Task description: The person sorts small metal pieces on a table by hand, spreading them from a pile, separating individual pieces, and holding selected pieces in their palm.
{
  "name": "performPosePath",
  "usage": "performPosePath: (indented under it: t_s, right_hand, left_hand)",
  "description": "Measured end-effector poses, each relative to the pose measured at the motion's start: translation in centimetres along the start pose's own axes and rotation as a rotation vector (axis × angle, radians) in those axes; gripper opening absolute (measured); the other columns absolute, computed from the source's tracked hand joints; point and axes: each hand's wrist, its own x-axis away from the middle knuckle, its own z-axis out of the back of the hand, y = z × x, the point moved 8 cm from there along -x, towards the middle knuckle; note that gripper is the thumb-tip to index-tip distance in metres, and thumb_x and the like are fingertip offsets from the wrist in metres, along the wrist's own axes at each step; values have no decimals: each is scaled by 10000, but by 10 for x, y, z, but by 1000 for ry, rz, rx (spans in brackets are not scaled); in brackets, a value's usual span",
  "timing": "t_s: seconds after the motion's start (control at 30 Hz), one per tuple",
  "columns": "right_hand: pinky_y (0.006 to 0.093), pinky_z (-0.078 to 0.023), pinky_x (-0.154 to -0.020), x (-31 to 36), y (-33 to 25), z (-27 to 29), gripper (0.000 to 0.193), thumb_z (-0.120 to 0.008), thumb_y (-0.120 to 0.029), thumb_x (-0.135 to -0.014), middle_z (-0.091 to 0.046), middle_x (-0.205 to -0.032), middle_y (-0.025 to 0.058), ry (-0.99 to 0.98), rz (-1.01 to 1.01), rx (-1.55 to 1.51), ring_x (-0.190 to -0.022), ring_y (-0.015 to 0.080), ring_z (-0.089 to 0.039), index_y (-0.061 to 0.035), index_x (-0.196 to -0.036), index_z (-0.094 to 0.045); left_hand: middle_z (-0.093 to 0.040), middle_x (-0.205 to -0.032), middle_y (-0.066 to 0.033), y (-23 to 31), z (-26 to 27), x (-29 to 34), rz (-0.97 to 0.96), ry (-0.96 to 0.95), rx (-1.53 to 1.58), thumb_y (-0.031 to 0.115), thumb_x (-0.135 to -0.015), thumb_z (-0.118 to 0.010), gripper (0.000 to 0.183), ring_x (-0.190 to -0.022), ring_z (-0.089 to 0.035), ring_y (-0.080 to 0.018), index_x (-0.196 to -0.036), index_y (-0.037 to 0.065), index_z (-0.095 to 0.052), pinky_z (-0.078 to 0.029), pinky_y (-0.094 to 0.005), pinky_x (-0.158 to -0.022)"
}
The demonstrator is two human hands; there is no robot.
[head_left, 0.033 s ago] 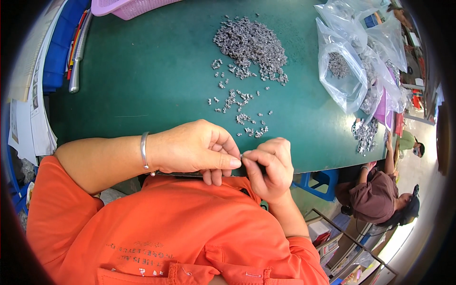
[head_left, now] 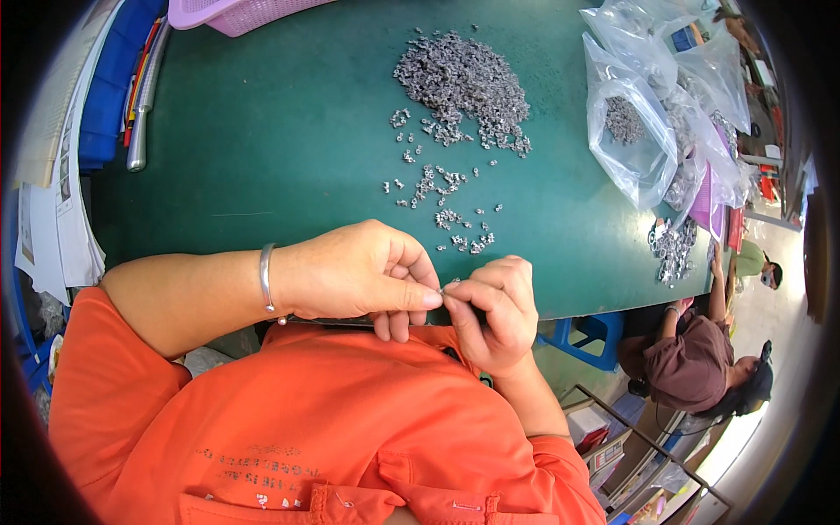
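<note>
At the near edge of the green table, my left hand and my right hand meet fingertip to fingertip. Both are closed in a pinch at one tiny grey metal part, mostly hidden by the fingertips. Its exact kind is too small to make out. Just beyond the hands lie scattered small metal parts, some ring-shaped. Farther off is a large heap of the same sort of grey parts.
Clear plastic bags with metal parts stand at the right, beside more loose parts. A pink basket is at the far left, near a blue bin and pens. A co-worker sits right, near a blue stool.
My right hand has shifted very slightly to the left, its fingertips closer against the left ones. The rest looks the same.
</note>
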Motion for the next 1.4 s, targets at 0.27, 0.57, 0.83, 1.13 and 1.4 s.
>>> performPosePath:
  t_s: [0.27,0.57,0.83,1.13,1.4]
  right_hand:
    - [362,-394,-731,-2,8,0,219,-787,-22,-718,-612,-828,23,-56,-19,226,-745,217,-559,-82,-914,-710]
    - [363,-404,-729,-3,19,3,260,-741,23,-751,-617,-869,32,-61,-54,238,-796,230,-569,-64,-996,-724]
    - [365,-402,-739,-6,17,3,231,-748,20,-740,-619,-888,44,-98,-42,202,-806,242,-563,-65,-952,-715]
    - [347,-399,-735,13,27,22,224,-757,33,-744,-624,-859,42,24,-168,170,-790,227,-564,-76,-926,-685]
    - [357,-400,-728,2,20,8,231,-772,16,-727,-619,-853,15,-13,-102,147,-789,221,-568,-82,-927,-712]
  left_hand:
    - [-683,-851,-84,5,0,4,13,117,-172,94,-1008,-588,124,-692,-699,-138,-1014,-28,-612,-566,-252,-580]
    - [-650,-797,-58,23,22,7,-249,309,-20,78,-995,-598,80,-559,-574,-77,-972,2,-601,-471,-219,-497]
    - [-632,-781,-56,30,30,9,-330,376,-20,79,-992,-596,82,-532,-517,-65,-972,-1,-598,-410,-209,-456]
    - [-632,-780,-58,30,31,8,-331,370,-7,79,-988,-603,81,-545,-527,-72,-973,0,-598,-416,-214,-460]
    - [-633,-788,-56,29,30,8,-341,356,7,89,-994,-602,90,-559,-535,-72,-971,2,-598,-420,-215,-463]
